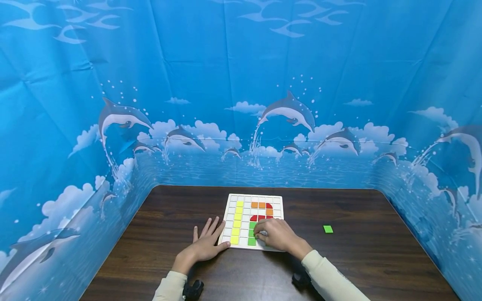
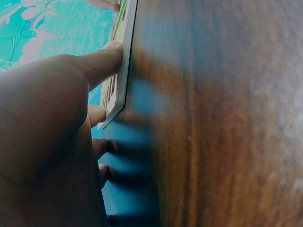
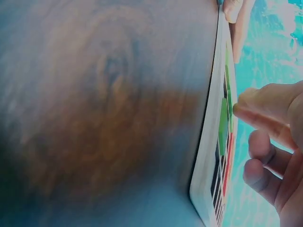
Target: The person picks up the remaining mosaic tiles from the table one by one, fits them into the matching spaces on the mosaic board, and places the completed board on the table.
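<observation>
A white gridded board lies on the table, bearing yellow, orange, red and green tiles. My left hand has its fingers spread at the board's left side; in the left wrist view the thumb rests against the board's near edge. Over the lower right part, my right hand pinches at a green tile with thumb and forefinger, the other fingers curled. Its fingers cover part of the board. Another green tile sits in the grid nearer the edge. A yellow tile column stands on the left.
One loose green tile lies on the dark wooden table, right of the board. Behind and around the table hangs a blue curtain printed with dolphins. Pale sleeves cover both forearms, and black wrist devices hang below them.
</observation>
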The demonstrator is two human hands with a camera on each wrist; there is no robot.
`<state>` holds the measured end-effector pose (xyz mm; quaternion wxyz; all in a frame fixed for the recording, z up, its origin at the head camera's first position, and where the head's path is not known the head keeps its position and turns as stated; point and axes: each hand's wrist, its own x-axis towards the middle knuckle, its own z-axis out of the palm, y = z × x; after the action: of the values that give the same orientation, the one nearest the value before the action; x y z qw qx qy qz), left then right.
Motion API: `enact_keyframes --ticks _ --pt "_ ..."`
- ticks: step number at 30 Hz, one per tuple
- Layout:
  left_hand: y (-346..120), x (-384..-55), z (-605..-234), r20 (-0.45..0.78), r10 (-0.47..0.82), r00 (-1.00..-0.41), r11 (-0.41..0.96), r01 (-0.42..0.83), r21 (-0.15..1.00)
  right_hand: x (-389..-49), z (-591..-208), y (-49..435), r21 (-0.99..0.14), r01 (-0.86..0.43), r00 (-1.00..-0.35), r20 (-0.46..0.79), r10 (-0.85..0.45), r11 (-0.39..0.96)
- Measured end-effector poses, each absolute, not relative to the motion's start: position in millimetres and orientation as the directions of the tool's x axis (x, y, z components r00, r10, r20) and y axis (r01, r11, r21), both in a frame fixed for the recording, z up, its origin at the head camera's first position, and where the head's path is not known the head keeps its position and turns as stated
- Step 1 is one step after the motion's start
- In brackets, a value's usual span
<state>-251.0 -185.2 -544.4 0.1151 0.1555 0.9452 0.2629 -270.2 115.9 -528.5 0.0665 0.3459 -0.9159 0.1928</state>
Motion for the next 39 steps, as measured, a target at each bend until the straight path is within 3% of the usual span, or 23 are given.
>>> enact_keyframes --ticks 6,20,26,39 --pt "-184 -253 -546 -0.16 0.332 -0.93 0.844 0.217 0.491 -268 -526 122 -0.312 -0.627 -0.779 0.262 -0.57 0.714" --pt "-187 -254 -553 -0.101 0.37 -0.923 0.802 0.263 0.537 -265 -523 161 -0.292 -0.571 -0.813 0.332 -0.479 0.767" --pt "-183 -250 -539 -0.157 0.348 -0.924 0.832 0.227 0.506 -260 -522 183 -0.318 -0.505 -0.853 0.326 -0.408 0.802" --pt "-184 -251 -542 -0.13 0.356 -0.925 0.814 0.239 0.529 -255 -525 240 -0.342 -0.368 -0.916 0.291 -0.275 0.864"
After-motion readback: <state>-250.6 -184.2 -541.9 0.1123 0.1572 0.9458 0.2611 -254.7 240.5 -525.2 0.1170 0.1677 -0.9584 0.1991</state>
